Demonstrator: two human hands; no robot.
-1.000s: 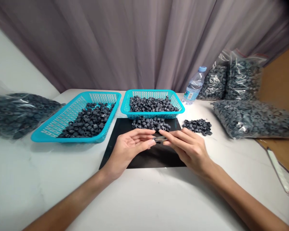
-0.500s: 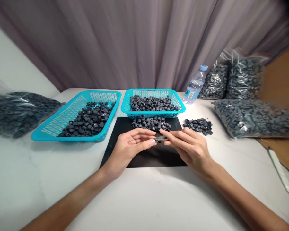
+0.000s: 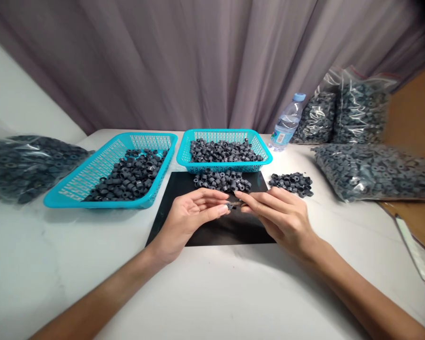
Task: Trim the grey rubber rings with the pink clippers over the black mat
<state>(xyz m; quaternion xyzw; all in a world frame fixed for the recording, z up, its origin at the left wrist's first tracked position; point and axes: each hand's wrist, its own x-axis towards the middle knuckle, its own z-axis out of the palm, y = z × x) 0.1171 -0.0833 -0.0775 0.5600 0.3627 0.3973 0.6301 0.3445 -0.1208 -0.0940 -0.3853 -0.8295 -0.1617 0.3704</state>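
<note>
My left hand (image 3: 191, 215) and my right hand (image 3: 278, 215) meet fingertip to fingertip over a black mat (image 3: 216, 231). Between the fingertips both hands pinch a small dark grey ring-shaped part (image 3: 234, 204). Just beyond the fingers, a loose heap of the same grey parts (image 3: 221, 180) lies on the far edge of the mat. A smaller heap of parts (image 3: 292, 183) lies on the white table to the right of the mat.
Two turquoise baskets with grey parts stand behind the mat, a long one (image 3: 92, 177) on the left and a smaller one (image 3: 260, 152) in the middle. Clear bags of parts lie at far left (image 3: 24, 165) and right (image 3: 371, 172). A water bottle (image 3: 286, 123) stands behind.
The hands have stayed together over the mat, holding the small part, with only slight finger shifts. The view has tilted a little.
</note>
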